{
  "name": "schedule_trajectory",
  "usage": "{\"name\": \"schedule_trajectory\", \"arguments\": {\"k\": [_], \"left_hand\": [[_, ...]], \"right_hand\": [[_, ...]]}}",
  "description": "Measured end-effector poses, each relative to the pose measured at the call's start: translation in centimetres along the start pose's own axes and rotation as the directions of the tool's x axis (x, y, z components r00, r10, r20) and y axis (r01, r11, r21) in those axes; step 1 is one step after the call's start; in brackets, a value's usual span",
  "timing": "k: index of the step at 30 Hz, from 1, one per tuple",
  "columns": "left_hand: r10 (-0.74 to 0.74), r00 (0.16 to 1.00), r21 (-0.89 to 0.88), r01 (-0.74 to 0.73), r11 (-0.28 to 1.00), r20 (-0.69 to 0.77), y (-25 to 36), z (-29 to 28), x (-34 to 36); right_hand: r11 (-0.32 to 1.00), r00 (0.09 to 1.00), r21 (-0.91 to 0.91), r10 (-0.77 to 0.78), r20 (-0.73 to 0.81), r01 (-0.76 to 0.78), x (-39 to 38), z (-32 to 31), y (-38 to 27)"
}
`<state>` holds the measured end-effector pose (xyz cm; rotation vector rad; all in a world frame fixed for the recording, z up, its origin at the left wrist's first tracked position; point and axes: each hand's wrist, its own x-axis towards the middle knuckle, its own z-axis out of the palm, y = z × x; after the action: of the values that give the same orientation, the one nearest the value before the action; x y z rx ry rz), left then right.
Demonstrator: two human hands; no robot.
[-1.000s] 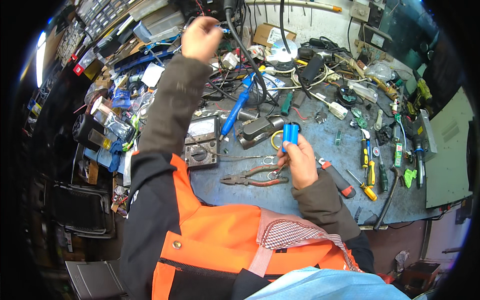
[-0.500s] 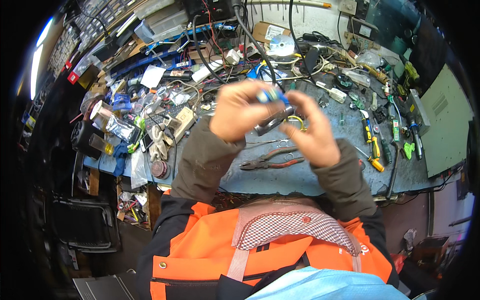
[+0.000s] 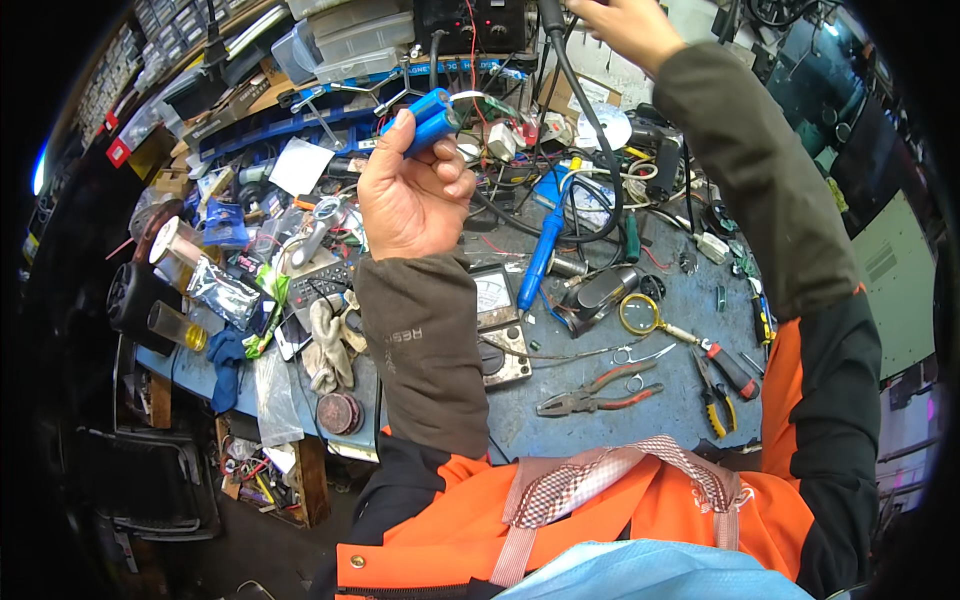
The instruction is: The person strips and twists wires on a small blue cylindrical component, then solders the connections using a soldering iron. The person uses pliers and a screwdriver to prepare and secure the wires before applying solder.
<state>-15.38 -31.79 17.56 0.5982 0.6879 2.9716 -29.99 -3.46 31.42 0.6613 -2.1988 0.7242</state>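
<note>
Moved: half a second ago my hands met over the bench with blue between them; now they are well apart, the left lifted toward the shelves, the right up at the top edge of view
Left hand: my left hand [image 3: 415, 205] is grasping the pair of blue cells [image 3: 430, 125], thumb on one side and fingers curled at the other
Blue cells: side by side, off the bench, slanting up from my grip, in front of the blue rack and below the clear plastic boxes [image 3: 365, 45]
Right hand: my right hand [image 3: 637, 32] reaches high near a thick dark cable [image 3: 592, 105]; the edge cuts off part of the fingers, so I cannot tell whether it grasps anything
Soldering tool: a blue-handled tool [image 3: 543, 255] lies slanted on the bench [image 3: 520, 437], just beside a dark grey device [image 3: 605, 298]
Meter: an analogue meter [image 3: 500, 358], partly hidden by my left sleeve [image 3: 420, 350]
Pliers: red-handled pliers [image 3: 580, 400] lie in front of me; yellow-and-black pliers [image 3: 711, 388] lie farther right
Magnifier: a yellow-rimmed magnifier [image 3: 640, 313] rests near the grey device
Left of my sleeve: pale gloves [image 3: 328, 345], with a round dark-red tin [image 3: 340, 413] nearer me
</note>
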Motion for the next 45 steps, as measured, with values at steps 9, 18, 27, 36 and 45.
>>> {"name": "schedule_trajectory", "arguments": {"k": [9, 18, 27, 36, 45], "left_hand": [[-0.096, 0.994, -0.140, 0.103, 0.985, 0.054, 1.0, -0.5, -0.1], [-0.165, 0.983, -0.262, 0.181, 0.948, 0.082, 0.8, -1.2, 0.6], [-0.207, 0.973, -0.314, 0.228, 0.922, 0.097, 0.7, -1.8, 0.4], [-0.228, 0.945, 0.492, 0.087, 0.866, 0.235, -1.5, 3.7, -1.8], [-0.617, 0.730, 0.860, 0.077, 0.504, 0.296, -14.3, 9.3, -7.2]], "right_hand": [[0.899, 0.912, 0.244, 0.397, -0.101, -0.364, 6.9, 9.0, 2.0], [0.746, 0.891, 0.627, 0.417, -0.178, -0.223, 6.7, 11.2, 4.5], [0.940, 0.939, 0.038, 0.340, -0.045, -0.338, 3.9, 6.9, -0.3], [0.994, 1.000, 0.113, 0.002, 0.028, -0.005, -20.9, -7.9, -9.9], [0.558, 0.524, 0.182, 0.827, -0.205, -0.810, -51.2, -18.8, -7.1]]}}
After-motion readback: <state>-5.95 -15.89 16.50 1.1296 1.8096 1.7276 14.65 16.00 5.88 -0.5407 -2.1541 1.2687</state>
